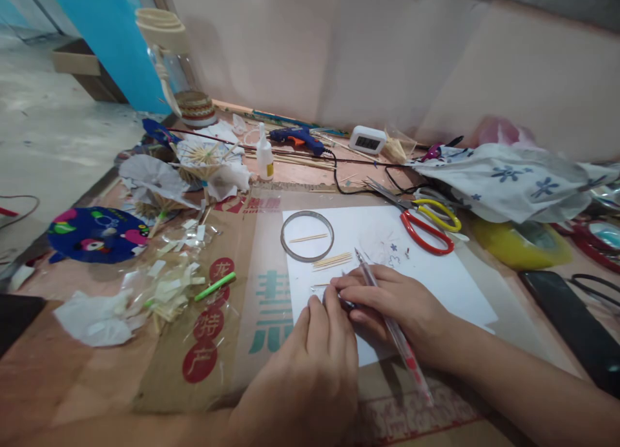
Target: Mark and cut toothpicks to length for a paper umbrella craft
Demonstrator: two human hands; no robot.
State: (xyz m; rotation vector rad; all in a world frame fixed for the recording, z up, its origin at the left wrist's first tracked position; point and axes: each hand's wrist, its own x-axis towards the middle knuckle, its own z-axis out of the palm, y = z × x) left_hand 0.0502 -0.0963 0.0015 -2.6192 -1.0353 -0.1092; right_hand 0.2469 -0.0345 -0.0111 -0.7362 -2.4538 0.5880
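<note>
Pen in right hand over white paper.

Shows red-and-yellow-handled metal scissors, clear red-streaked plastic pen, bright-green thin stick, blue-flowered white cloth, red-circled brown cardboard.

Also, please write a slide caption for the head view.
Left hand beside right hand, which holds a clear plastic pen, over white paper, near thin wooden sticks and a grey ring.
</note>
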